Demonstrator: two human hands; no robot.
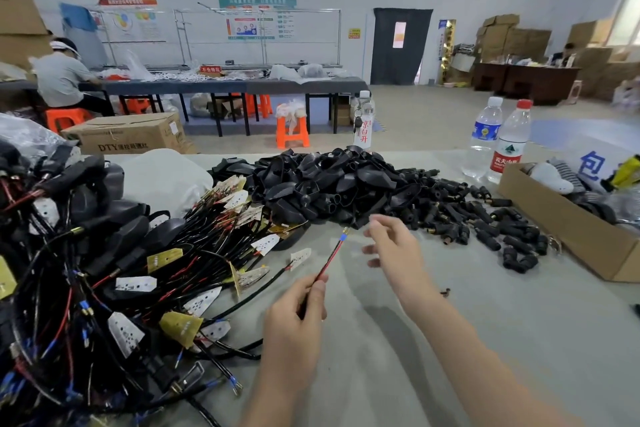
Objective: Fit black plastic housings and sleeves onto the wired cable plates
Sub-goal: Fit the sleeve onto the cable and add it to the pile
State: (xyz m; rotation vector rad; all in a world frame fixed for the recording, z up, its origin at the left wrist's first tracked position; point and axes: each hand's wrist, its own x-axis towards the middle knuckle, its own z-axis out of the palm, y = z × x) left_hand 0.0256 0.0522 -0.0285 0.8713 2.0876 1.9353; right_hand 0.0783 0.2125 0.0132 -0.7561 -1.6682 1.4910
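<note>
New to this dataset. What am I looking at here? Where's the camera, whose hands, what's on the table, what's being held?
There is one picture, taken by a camera worn on a person's head and looking down at their own two bare hands. There is no robot. The left hand pinches a red-and-black wire that has a blue-collared terminal at its tip. The right hand hovers open beside that tip. It is blurred, and I can see nothing in it. On the grey table there is a tangle of wired plates at left and a heap of black housings in the middle. To the right are smaller black sleeves, a cardboard box and bottles. Behind is a workshop with other benches.
</note>
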